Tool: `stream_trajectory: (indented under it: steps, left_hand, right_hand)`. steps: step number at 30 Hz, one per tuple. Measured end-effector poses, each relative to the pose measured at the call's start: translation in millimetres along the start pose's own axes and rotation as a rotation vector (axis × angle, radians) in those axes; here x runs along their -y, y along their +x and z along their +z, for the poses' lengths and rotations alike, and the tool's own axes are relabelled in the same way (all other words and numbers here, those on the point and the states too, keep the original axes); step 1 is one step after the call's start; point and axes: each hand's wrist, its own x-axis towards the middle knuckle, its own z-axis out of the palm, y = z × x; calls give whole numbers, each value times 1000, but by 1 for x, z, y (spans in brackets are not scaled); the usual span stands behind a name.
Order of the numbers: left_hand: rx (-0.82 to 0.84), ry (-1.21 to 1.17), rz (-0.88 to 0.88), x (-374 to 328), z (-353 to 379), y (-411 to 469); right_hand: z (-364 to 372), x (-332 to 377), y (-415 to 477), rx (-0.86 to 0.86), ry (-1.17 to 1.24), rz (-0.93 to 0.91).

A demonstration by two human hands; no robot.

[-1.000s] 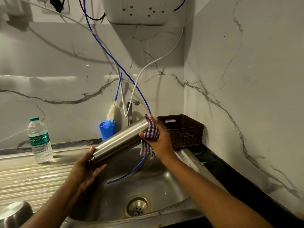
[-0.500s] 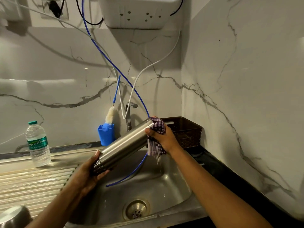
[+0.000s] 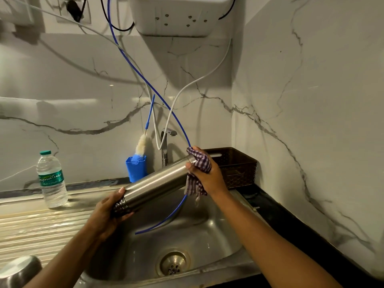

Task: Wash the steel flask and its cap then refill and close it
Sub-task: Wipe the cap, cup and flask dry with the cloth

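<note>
Holds the steel flask [image 3: 158, 185] slanted in the air above the sink [image 3: 220, 238], bare threaded neck low at the left and base raised at the right. Grips the neck end with the left hand [image 3: 106, 215], fingers curled round the threads from below. Wraps the right hand [image 3: 209, 175] round the base end, pinching a checked cloth [image 3: 200, 163] against the steel, thumb laid on the flask wall, loose cloth hanging beneath. Behind the flask, a tap [image 3: 165, 146] and a blue tube [image 3: 137, 233] ending over the basin. Against the back wall, a blue holder [image 3: 136, 168] with a bottle brush [image 3: 142, 142] upright in it. Right of the hand, a brown basket [image 3: 239, 165] in the corner. On the ribbed draining board [image 3: 31, 227] at left, an upright plastic water bottle [image 3: 52, 179].
</note>
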Motion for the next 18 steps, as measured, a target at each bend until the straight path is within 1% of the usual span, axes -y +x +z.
stream_trajectory:
  steps: [3,5,8,11,13,18]
  left_hand:
    - [-22,80,65,0,3,-1]
    - [-37,185,132,-2,7,-2]
    - [-56,260,245,-4,9,-3]
    - [8,250,306,-2,14,-5]
    - [0,288,346,0,20,-6]
    - [-49,311,401,5,32,-13]
  right_hand:
    - [-4,-9,3,60,284,420]
    - [-5,-16,1,93,348,573]
    - [-7,-32,2,69,390,634]
    - [-5,-41,0,29,464,721]
    - [-5,-44,-2,21,490,777]
    - [-3,-47,-6,62,444,920]
